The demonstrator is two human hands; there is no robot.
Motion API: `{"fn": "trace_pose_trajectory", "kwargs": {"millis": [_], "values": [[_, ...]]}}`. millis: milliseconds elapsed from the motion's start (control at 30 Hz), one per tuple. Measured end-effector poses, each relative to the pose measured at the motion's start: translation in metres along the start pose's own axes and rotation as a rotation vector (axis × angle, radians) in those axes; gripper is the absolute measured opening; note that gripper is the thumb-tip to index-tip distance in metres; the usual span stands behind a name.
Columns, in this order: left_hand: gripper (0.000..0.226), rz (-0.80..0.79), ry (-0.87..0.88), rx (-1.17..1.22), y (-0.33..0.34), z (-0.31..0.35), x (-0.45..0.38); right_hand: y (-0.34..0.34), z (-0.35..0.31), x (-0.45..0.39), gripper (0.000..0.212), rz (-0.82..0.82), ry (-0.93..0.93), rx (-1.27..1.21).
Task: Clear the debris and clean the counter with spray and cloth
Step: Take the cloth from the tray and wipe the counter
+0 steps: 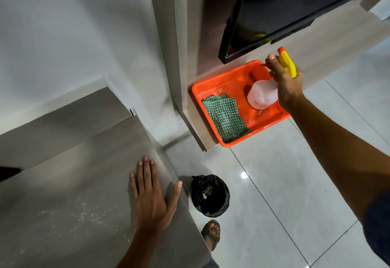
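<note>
- Spray bottle: right hand is gripping its neck, over the orange tray at 1 o'clock.
- Axis: running from pale base at 7 o'clock to yellow trigger head, nozzle pointing to 11 o'clock.
- Advice: be lifting it straight, finger off the trigger.
- Left hand: lying spread flat on the bench, beside white debris.
- Green checked cloth: lying in the tray.

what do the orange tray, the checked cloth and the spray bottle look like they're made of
Orange tray: probably moulded plastic, glossy, with highlights on its rim. Checked cloth: woven fabric, matte, lying limp and creased. Spray bottle, held by the right hand: likely translucent plastic, with an opaque yellow trigger head.
</note>
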State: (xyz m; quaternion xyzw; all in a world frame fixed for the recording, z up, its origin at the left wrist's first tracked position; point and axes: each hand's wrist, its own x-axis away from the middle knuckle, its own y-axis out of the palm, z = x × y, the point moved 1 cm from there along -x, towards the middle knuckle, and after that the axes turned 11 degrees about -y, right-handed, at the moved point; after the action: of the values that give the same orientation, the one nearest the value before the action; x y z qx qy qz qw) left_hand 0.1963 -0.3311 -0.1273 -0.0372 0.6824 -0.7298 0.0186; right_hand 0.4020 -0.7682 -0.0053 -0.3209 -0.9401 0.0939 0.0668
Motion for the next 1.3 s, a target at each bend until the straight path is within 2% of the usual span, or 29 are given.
{"fn": "trace_pose_trajectory", "kwargs": {"millis": [67,100,200,300,333,467,533,600,667,767,833,900,1300], "values": [[0.104,-0.005,-0.004,0.000,0.000,0.000,-0.001,0.000,-0.001,0.003,0.053,0.017,-0.014,0.020],[0.104,-0.009,-0.003,-0.004,-0.001,0.000,-0.001,0.000,-0.002,0.006,0.048,0.035,-0.005,0.035],[0.104,-0.025,0.001,-0.019,-0.003,0.000,-0.002,0.001,0.002,0.014,0.052,0.065,-0.016,0.071],[0.103,-0.064,-0.015,-0.027,-0.009,0.003,-0.001,0.000,0.017,0.033,0.081,0.121,0.002,0.040],[0.102,-0.076,-0.018,-0.028,-0.011,0.004,-0.001,0.000,0.023,0.044,0.084,0.161,0.018,0.021],[0.101,-0.095,-0.029,-0.017,-0.016,0.005,-0.001,0.009,0.038,0.093,0.062,0.304,0.123,0.027],[0.101,-0.094,-0.030,-0.007,-0.017,0.006,-0.001,0.021,0.042,0.108,0.050,0.167,0.126,0.044],[0.102,-0.088,-0.029,-0.003,-0.017,0.006,0.000,0.034,0.042,0.112,0.045,-0.168,0.068,0.147],[0.102,-0.087,-0.028,0.006,-0.017,0.005,0.000,0.045,0.041,0.110,0.057,-0.513,-0.050,0.371],[0.103,-0.088,-0.022,-0.008,-0.017,0.004,0.000,0.067,0.045,0.102,0.071,-0.799,-0.176,0.726],[0.103,-0.084,-0.024,-0.010,-0.015,0.002,0.000,0.080,0.052,0.099,0.072,-0.865,-0.270,0.948],[0.104,-0.077,-0.023,-0.006,-0.014,0.002,-0.001,0.086,0.056,0.097,0.071,-0.883,-0.294,1.035],[0.106,-0.050,-0.028,0.006,-0.007,0.002,-0.001,0.085,0.070,0.096,0.075,-0.921,-0.379,1.180]]}}
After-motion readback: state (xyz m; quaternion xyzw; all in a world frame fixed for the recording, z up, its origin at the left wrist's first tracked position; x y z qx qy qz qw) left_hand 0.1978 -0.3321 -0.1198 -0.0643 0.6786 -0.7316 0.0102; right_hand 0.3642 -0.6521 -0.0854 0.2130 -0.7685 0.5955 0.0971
